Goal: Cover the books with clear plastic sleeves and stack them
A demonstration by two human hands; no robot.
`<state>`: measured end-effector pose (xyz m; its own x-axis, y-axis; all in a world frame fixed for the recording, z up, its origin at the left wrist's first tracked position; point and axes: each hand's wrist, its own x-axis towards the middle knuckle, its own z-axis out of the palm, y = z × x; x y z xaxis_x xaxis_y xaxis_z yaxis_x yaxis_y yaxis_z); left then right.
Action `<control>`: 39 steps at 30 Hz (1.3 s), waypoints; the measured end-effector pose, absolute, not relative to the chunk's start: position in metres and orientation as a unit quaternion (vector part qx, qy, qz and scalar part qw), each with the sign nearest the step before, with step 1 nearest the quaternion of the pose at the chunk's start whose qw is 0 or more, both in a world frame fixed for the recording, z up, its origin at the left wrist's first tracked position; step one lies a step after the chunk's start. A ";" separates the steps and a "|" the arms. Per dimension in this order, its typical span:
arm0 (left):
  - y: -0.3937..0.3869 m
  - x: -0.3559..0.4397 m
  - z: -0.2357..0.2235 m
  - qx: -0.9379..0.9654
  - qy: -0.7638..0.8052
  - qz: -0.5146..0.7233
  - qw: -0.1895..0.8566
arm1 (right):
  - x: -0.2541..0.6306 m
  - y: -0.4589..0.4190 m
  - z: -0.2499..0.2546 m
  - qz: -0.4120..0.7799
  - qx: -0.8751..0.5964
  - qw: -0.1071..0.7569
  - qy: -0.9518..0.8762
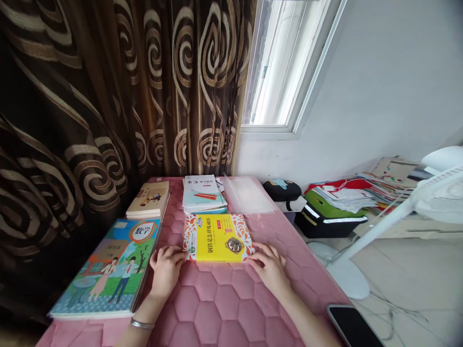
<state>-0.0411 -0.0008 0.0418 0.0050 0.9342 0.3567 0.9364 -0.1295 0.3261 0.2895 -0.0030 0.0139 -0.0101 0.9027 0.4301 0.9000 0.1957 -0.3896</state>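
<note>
A yellow book (219,241) with orange-and-white patterned ends lies turned sideways on the pink quilted table cover (217,308). My left hand (168,267) pinches its left end near the front corner. At the opposite end, my right hand (269,267) grips the right front corner between thumb and fingers. Just behind the book sits a stack of light-coloured booklets (200,193). Clear plastic sheets (249,195) lie to the right of that stack. Left of my left hand is a pile of textbooks (108,265) with a colourful cover on top.
Tan books (148,200) are stacked at the back left by the patterned curtain (181,86). A phone (354,327) rests at the right front edge. Beyond that edge stand a white fan (383,231), a black pouch (282,190) and a green-and-black box (329,212) with papers.
</note>
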 end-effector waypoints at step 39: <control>-0.058 0.009 0.033 -0.684 -0.712 -0.154 0.032 | 0.227 0.065 0.075 0.051 -0.663 0.025 -0.746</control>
<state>0.0093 -0.0582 0.0334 -0.0615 0.9647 0.2559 0.9845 0.0164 0.1748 0.2271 0.0648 0.0751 -0.1189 0.9924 -0.0305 0.9874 0.1150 -0.1087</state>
